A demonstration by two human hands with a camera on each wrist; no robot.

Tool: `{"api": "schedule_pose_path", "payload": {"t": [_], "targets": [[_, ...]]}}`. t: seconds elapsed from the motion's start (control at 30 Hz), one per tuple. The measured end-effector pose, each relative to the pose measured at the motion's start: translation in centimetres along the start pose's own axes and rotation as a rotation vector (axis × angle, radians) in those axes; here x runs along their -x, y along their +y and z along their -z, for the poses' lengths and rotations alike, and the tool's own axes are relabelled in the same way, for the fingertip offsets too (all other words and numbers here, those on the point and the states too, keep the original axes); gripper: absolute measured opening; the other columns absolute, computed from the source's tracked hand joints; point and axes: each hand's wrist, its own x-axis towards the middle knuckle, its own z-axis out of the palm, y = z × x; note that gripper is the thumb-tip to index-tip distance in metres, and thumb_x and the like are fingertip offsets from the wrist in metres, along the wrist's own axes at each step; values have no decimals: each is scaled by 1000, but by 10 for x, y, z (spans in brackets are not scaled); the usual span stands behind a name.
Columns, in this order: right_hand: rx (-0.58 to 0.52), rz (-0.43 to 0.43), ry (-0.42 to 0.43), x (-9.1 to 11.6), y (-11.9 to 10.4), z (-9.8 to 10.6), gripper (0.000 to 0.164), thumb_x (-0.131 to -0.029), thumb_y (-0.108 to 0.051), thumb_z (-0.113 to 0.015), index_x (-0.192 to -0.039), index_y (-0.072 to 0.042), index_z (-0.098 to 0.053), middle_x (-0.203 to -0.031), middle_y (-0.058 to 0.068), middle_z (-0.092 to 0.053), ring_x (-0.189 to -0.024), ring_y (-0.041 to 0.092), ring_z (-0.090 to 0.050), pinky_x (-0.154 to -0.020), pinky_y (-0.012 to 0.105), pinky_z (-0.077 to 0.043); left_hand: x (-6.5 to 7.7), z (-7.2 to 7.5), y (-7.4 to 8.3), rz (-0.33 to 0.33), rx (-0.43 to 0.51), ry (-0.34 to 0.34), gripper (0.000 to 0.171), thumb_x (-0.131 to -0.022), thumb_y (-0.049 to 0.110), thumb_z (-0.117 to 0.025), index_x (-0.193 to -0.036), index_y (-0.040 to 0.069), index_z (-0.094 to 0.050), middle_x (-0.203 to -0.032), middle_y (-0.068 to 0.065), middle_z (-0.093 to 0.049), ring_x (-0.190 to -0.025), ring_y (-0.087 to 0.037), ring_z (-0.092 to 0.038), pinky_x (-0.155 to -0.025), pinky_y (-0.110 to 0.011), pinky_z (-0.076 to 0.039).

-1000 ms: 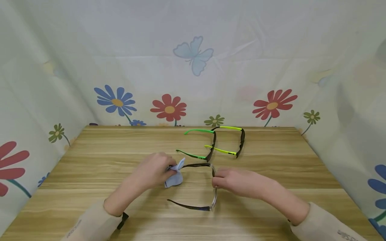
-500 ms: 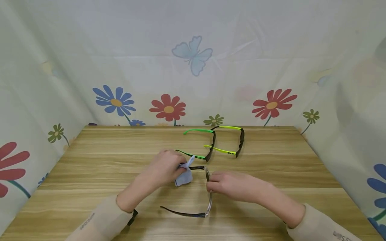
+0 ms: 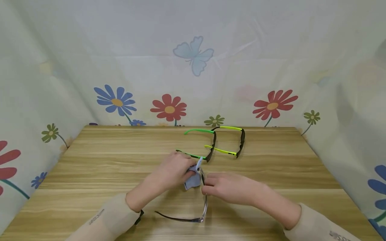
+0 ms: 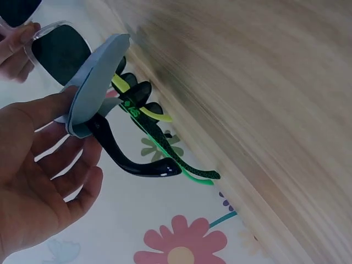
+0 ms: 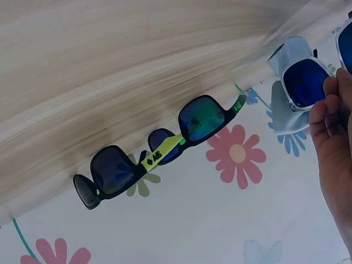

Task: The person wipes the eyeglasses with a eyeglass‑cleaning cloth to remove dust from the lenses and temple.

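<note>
My right hand [image 3: 224, 188] pinches a pair of clear-framed sunglasses [image 3: 205, 207] at the middle of the front, near the bridge. Their black temples point left, and the dark lens [image 4: 61, 54] shows in the left wrist view. With my left hand [image 3: 175, 169] I grip a light blue cloth [image 3: 193, 180] folded round the far temple, close to the hinge. The curved tip of that black temple [image 4: 137, 165] sticks out of the cloth in the left wrist view. From the right wrist view, the cloth [image 5: 285, 104] lies behind one blue-tinted lens [image 5: 304, 83].
Sunglasses with green temples [image 3: 199, 130] stand unfolded on the wooden table [image 3: 120, 147], just beyond my left hand. Right behind them is a pair with yellow temples [image 3: 230, 127]. A flower-print curtain [image 3: 132, 60] closes off the back and sides.
My left hand has slid the cloth rightward along the far temple toward the hinge. The clear-framed sunglasses and my right hand have shifted slightly left and nearer.
</note>
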Motion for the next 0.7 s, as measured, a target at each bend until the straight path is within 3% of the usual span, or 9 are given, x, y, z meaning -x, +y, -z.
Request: {"api": "schedule_pose_path", "payload": {"t": [0.2, 0.43, 0.57, 0.7], "targets": [[123, 36, 1, -1, -3, -2, 3, -96, -15, -63, -98, -16, -60, -92, -6, -58, -90, 13, -55, -81, 27, -49, -2, -5, 2, -7, -8, 5, 20, -94, 21, -77, -113, 16, -74, -98, 3, -72, -95, -19, -69, -87, -46, -50], [278, 72, -31, -1, -7, -1, 10, -92, -16, -66, -100, -18, -61, -91, -7, -59, -90, 13, -58, -81, 28, -47, -3, -7, 4, -5, -48, -38, 26, -97, 24, -74, -123, 17, -73, -103, 5, -72, -99, -17, -68, -88, -44, -50], [339, 89, -23, 0, -7, 0, 7, -95, -21, -62, -101, -19, -61, -90, -9, -59, -87, 11, -56, -73, 26, -43, -3, -9, 3, -6, -71, -53, 23, -98, 25, -72, -120, 17, -72, -102, 5, -71, -98, -16, -68, -89, -44, -50], [361, 93, -9, 0, -6, 1, 7, -97, -23, -57, -101, -19, -62, -86, -10, -57, -82, 11, -51, -67, 25, -37, -2, -9, 2, -2, -64, -48, 11, -98, 24, -73, -107, 18, -72, -93, 7, -68, -91, -14, -67, -87, -43, -50]]}}
